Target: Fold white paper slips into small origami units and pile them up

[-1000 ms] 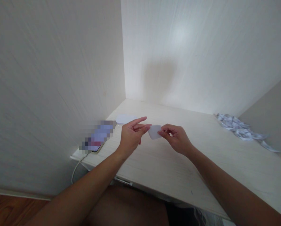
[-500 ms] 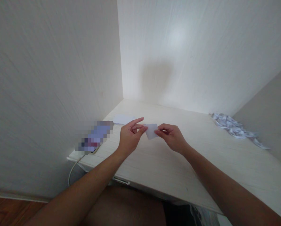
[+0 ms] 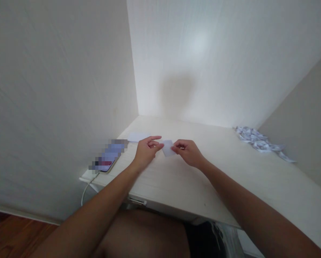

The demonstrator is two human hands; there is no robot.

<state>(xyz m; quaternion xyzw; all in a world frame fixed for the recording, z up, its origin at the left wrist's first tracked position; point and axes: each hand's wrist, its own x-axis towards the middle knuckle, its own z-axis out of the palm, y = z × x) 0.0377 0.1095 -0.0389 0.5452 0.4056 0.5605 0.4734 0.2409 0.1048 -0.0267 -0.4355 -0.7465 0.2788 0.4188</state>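
A small white square of paper (image 3: pixel 168 149) is held up between my two hands above the desk. My left hand (image 3: pixel 147 152) pinches its left edge between thumb and a finger, while the index finger stretches out over the top. At the right edge, the thumb and fingertips of my right hand (image 3: pixel 186 152) are closed on the same paper. Behind my left hand, a larger sheet of white paper (image 3: pixel 135 137) lies flat on the desk, partly covered by the hand.
A phone (image 3: pixel 109 157), its screen blurred out, lies at the desk's left edge with a white cable (image 3: pixel 85 190) running down. Crumpled white strips (image 3: pixel 258 139) are heaped at the right back. Pale walls enclose the white desk (image 3: pixel 176 186); a drawer handle (image 3: pixel 137 201) shows below its front edge.
The view has shifted slightly, so the hands and the desk things appear a little further left. Both hands keep their pinch on the small paper, which looks slightly more tilted.
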